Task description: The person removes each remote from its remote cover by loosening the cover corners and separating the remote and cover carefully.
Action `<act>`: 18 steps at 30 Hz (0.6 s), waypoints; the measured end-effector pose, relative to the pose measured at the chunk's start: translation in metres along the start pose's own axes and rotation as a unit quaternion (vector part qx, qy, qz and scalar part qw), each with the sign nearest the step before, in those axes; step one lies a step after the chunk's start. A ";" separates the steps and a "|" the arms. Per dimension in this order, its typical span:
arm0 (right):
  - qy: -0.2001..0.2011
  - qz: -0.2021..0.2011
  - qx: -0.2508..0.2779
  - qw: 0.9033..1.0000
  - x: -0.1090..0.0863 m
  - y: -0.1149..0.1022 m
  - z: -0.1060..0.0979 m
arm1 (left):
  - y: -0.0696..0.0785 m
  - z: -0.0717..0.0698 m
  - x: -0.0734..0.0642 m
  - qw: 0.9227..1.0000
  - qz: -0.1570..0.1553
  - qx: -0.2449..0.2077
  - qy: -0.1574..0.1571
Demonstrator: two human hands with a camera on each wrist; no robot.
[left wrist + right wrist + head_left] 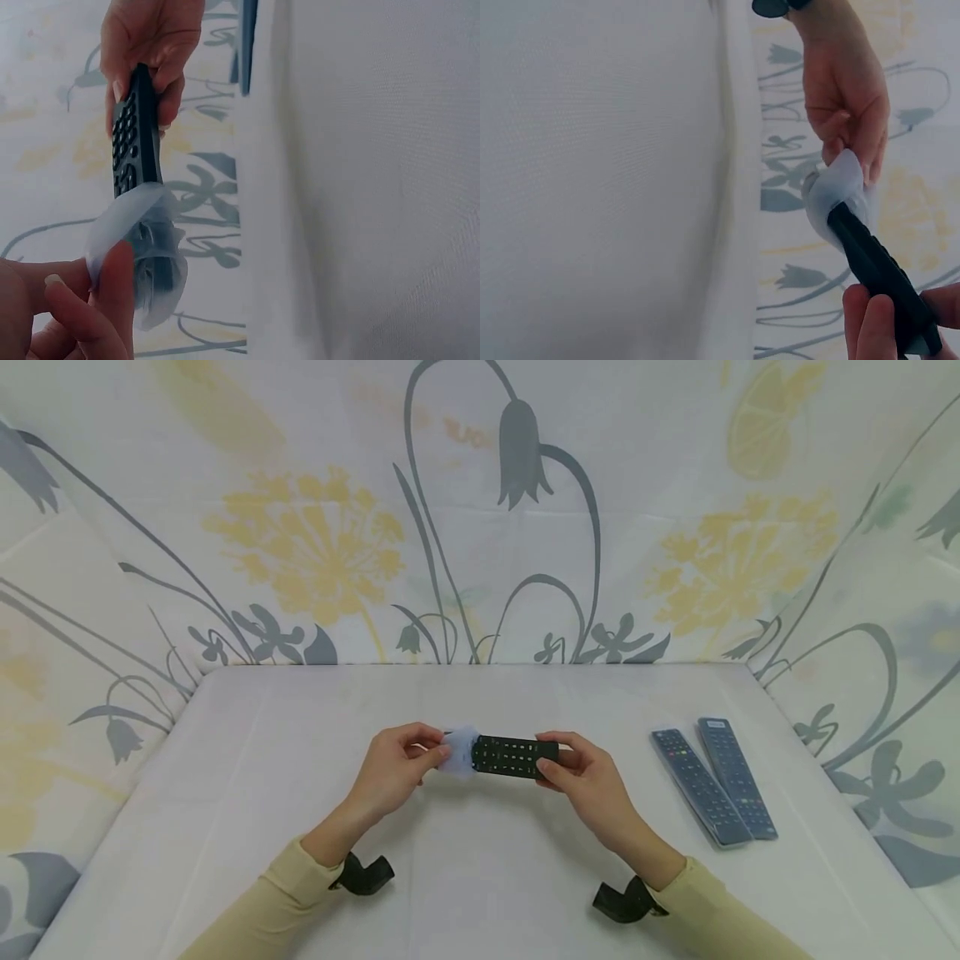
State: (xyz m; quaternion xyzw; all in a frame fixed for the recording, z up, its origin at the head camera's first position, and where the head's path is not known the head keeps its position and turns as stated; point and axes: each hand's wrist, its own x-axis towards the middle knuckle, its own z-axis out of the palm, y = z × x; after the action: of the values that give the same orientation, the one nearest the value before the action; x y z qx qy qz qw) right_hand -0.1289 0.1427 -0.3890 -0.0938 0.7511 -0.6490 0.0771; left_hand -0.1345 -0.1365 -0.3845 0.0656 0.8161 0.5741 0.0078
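Observation:
A black remote control (pixel 506 756) is held level above the white table, its button side showing in the head view. A thin, translucent whitish cover (pixel 459 752) is bunched around its left end. My left hand (pixel 393 768) pinches the edge of this cover between thumb and fingers. At the other end, my right hand (pixel 592 785) grips the bare part of the remote, thumb on the button side. From the left wrist view, the cover (pixel 161 255) wraps the remote's near end and the keys beyond it are uncovered. The right wrist view shows the remote's dark side (pixel 874 259).
Two more remotes, one (pixel 701 789) partly overlapping the other (pixel 738 777), lie on the right side of the white table (pixel 247 827). Floral-patterned cloth (pixel 465 527) stands behind the table and along both sides. Black wrist mounts (pixel 626 900) hang beneath both forearms.

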 end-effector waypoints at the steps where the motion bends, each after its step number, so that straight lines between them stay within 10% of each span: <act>1: 0.004 0.002 -0.002 1.000 0.000 0.000 -0.001 | 0.000 -0.001 0.000 1.000 0.001 0.004 0.002; 18: 0.007 0.017 0.013 1.000 -0.003 0.000 -0.009 | -0.004 -0.012 -0.002 1.000 -0.007 0.020 -0.002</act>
State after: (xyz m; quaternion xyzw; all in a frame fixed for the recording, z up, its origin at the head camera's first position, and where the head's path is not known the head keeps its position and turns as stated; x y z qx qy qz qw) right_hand -0.1279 0.1523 -0.3878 -0.0754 0.7448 -0.6577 0.0841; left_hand -0.1343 -0.1493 -0.3840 0.0614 0.8280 0.5572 0.0121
